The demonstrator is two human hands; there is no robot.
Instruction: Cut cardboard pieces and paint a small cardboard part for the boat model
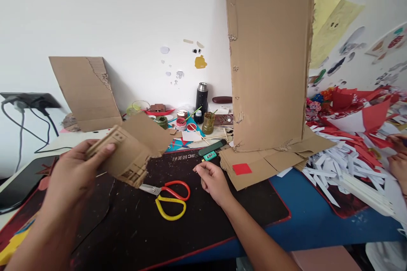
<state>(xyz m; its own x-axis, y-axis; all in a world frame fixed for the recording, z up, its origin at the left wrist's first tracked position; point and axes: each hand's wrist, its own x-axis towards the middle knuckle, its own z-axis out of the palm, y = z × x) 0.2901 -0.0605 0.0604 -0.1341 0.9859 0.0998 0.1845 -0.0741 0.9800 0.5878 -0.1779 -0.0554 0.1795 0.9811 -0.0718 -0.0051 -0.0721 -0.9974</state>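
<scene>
Left of centre in the frame, a folded cardboard piece (133, 152), raised above the black mat (203, 224) and gripped at its left end by the left hand (74, 178), thumb on top, fingers wrapped behind and mostly hidden. Ragged torn edge along the lower right of the piece; small cut squares on its upper face, too small to make out further. Forearm cut off at the lower left corner. Right of centre, the right hand (213, 180), resting on the mat, fingers loosely curled and holding nothing, forearm running off the bottom edge. Between the two hands, flat on the mat, scissors (170, 197) with one red and one yellow handle, blade tips hidden under the cardboard piece. Just above the right hand, a small green lighter (210, 156). Pale printed writing along the top edge of the mat, seen upside down and not readable with certainty. Upper right, a tall cardboard sheet (270, 55), standing upright, top cut off by the frame. At the far right edge, another person's hands (399, 165) among red and white paper strips (343, 165), only partly in view.
</scene>
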